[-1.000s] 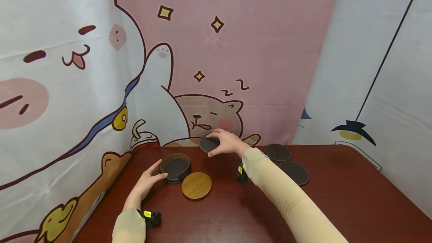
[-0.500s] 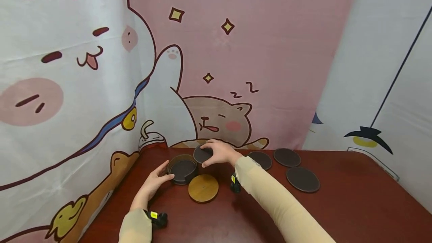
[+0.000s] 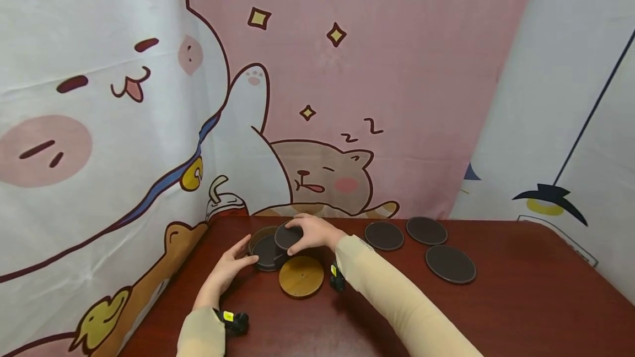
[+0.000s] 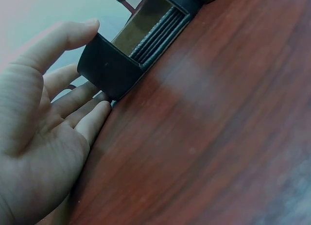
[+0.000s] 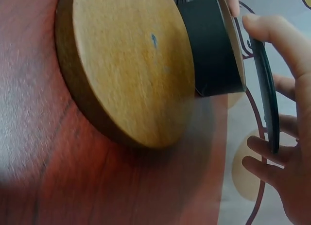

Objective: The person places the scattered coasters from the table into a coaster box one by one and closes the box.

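Observation:
A round dark coaster (image 3: 288,236) is held by its edge between the thumb and fingers of my right hand (image 3: 313,234), just above the right side of the coaster holder. The right wrist view catches this coaster (image 5: 265,86) nearly edge-on, apart from the holder. My left hand (image 3: 229,266) steadies the round dark holder (image 3: 268,266) on the table, thumb at its rim and fingers along its outer wall. Through the slot in the holder's wall (image 4: 108,64), several stacked coasters (image 4: 158,36) show in the left wrist view.
A round wooden disc (image 3: 301,277) lies in front of the holder. To the right, three dark coasters lie flat on the reddish-brown table (image 3: 357,313): a left one (image 3: 384,236), a far one (image 3: 426,230) and a near one (image 3: 450,264). A printed cartoon cloth (image 3: 407,98) hangs behind.
My right hand has brought the coaster left and down, from behind the wooden disc to over the holder's right side. My left hand stays at the holder. The head view has shifted slightly.

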Demonstrator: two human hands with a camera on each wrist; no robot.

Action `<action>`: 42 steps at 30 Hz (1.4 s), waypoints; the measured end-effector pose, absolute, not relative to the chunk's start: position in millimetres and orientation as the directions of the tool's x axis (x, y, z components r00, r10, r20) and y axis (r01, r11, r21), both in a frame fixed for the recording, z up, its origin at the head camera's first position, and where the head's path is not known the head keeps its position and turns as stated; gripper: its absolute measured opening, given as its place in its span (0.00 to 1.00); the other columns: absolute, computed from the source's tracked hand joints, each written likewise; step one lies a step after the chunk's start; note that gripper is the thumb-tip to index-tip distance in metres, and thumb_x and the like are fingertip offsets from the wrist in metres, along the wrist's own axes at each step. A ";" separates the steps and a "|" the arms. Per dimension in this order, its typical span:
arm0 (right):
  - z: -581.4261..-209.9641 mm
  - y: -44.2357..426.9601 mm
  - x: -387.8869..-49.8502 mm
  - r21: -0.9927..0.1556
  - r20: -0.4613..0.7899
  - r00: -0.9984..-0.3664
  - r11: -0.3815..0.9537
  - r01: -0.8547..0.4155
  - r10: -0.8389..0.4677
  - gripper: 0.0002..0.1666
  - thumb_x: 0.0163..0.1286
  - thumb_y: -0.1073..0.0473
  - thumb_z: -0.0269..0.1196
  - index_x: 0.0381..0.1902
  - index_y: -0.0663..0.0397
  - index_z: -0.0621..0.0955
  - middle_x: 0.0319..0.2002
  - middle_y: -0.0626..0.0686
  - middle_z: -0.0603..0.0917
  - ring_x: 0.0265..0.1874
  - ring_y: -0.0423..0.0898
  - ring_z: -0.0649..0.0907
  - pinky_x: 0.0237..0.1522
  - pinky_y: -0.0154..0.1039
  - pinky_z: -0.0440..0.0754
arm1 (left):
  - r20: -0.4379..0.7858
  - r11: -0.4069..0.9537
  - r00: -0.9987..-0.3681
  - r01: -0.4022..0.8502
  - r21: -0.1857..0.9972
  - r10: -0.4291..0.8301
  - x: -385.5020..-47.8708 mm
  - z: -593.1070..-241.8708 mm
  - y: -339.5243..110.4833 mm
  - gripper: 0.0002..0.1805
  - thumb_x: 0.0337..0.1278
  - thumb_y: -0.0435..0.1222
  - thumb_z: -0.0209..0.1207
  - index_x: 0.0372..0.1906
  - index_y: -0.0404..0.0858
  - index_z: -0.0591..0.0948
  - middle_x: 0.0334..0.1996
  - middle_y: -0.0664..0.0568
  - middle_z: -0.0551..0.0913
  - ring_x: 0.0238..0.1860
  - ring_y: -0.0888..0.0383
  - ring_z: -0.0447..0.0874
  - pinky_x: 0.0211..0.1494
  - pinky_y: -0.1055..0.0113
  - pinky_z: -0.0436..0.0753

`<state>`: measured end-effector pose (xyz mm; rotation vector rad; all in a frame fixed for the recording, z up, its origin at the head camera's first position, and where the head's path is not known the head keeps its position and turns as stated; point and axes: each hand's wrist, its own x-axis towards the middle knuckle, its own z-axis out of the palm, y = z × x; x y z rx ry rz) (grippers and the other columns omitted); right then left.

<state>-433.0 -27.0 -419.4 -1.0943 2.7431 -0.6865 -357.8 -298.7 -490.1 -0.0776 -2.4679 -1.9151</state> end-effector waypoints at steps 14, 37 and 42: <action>-428.1 -50.6 -429.0 -0.454 0.053 -0.712 0.619 -0.642 -0.700 0.39 0.49 0.39 0.72 0.59 0.46 0.80 0.70 0.57 0.67 0.66 0.52 0.70 0.62 0.45 0.70 | 0.028 0.261 -0.999 0.032 0.965 0.019 -355.7 -488.8 -298.1 0.42 0.55 0.37 0.66 0.74 0.41 0.61 0.71 0.37 0.60 0.72 0.40 0.55 0.70 0.43 0.57; -435.7 -58.0 -423.4 -0.427 0.105 -0.680 0.585 -0.689 -0.725 0.23 0.64 0.46 0.66 0.55 0.46 0.83 0.70 0.50 0.67 0.68 0.47 0.67 0.65 0.43 0.67 | 0.017 0.247 -0.999 0.025 0.969 0.034 -356.8 -486.9 -293.5 0.42 0.57 0.36 0.66 0.75 0.40 0.60 0.71 0.37 0.61 0.71 0.40 0.57 0.69 0.44 0.60; -431.8 -50.2 -425.7 -0.439 0.141 -0.672 0.562 -0.701 -0.727 0.24 0.64 0.48 0.66 0.56 0.49 0.82 0.69 0.51 0.68 0.67 0.48 0.69 0.64 0.44 0.68 | 0.030 0.247 -0.999 0.040 0.968 0.043 -354.3 -488.0 -299.3 0.42 0.57 0.36 0.66 0.75 0.40 0.59 0.71 0.36 0.61 0.71 0.40 0.57 0.69 0.44 0.59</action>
